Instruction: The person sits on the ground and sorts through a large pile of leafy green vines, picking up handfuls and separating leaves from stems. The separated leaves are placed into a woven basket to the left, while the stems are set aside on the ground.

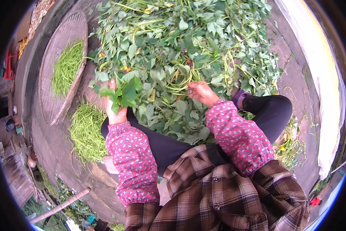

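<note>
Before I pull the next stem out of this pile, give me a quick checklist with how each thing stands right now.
1. Left hand has a firm hold on the leafy bunch: ok, fingers closed around it.
2. Right hand is on the pile of green vines: ok, fingers down among the stems, though what they pinch is hidden.
3. Right hand free of other things: cannot tell.
4. Heap of stripped green stems within reach on the left: ok, it lies beside the left knee.
5. Round woven tray has room: ok, stems cover only its middle.
</note>
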`<state>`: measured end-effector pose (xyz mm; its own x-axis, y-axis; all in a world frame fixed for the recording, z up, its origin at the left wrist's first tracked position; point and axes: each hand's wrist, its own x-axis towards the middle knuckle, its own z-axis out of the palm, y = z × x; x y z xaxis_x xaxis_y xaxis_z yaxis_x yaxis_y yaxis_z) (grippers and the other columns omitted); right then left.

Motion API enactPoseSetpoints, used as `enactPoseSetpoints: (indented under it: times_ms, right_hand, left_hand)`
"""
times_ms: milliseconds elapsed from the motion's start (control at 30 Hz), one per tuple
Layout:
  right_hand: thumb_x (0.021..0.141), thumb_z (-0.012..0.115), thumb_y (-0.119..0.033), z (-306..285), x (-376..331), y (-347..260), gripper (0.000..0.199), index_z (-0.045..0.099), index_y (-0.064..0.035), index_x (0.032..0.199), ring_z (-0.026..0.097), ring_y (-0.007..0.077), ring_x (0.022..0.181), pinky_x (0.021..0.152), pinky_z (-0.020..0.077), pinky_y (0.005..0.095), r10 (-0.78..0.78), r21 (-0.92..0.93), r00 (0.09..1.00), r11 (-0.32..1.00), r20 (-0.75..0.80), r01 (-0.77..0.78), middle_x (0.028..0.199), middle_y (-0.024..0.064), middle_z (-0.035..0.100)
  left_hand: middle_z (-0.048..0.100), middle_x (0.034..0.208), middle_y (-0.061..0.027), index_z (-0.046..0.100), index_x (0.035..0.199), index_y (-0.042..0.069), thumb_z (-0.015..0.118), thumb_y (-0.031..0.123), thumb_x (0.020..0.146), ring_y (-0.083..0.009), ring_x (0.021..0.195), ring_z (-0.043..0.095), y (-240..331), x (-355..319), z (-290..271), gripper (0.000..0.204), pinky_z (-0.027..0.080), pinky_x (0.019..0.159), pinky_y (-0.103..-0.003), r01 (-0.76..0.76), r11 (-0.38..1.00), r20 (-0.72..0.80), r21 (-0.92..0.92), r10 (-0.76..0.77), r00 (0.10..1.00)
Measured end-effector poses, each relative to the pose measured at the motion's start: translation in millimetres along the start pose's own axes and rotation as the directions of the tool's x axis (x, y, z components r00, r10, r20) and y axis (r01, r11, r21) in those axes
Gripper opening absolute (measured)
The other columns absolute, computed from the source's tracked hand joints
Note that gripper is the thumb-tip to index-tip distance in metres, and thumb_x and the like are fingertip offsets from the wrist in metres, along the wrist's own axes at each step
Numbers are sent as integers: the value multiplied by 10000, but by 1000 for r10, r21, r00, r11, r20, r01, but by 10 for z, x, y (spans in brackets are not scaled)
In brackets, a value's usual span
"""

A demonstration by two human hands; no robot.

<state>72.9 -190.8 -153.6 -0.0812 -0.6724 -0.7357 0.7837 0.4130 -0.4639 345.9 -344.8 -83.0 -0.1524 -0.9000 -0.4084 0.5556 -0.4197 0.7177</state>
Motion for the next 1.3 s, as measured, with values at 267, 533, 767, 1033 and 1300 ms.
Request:
enactPoseSetpoints:
  times_ms: [267,533,767,1033,1300]
  right_hand:
    - [847,509,-32,-386,-546,-746,114,552,41,922,514,152,588,523,443,267,-150,232,983,965,102,123,720,68,552]
    - [843,561,-189,-901,-1251,-1918,250,570,14,989,485,100,590,538,415,225,-695,-382,709,692,-122,612,700,20,522]
    - [858,557,-238,-1051,-1048,-2425,273,641,15,797,513,105,493,459,410,268,-874,-956,470,230,-120,183,594,44,584]
    - [702,592,-112,-535,490,-129,240,598,-100,942,589,340,806,715,488,412,-345,-938,882,-239,322,249,861,169,607]
    - [619,571,-1,206,386,563,287,551,-21,905,561,321,874,697,478,414,-452,-925,822,-311,347,220,874,155,574]
  left_hand:
    - [598,829,-31,542,870,77,590,155,850,-142,721,586,-27,-67,278,94,502,642,-313,64,996,-19,67,-63,998]
    - [594,1053,-77,552,1073,56,595,239,834,-212,926,579,449,112,216,304,472,822,-380,121,980,-30,-160,-128,991]
    - [574,1065,-126,553,1060,55,473,233,863,-275,977,537,482,441,86,278,422,867,-407,-31,985,-150,-170,6,989]
    - [593,1049,-116,526,1129,49,540,222,876,-221,955,574,488,334,502,307,471,837,-365,27,995,-92,-98,-36,995]
    - [588,1037,-107,536,1079,32,581,246,855,-214,894,592,473,452,818,313,498,774,-352,-6,985,-182,170,37,983]
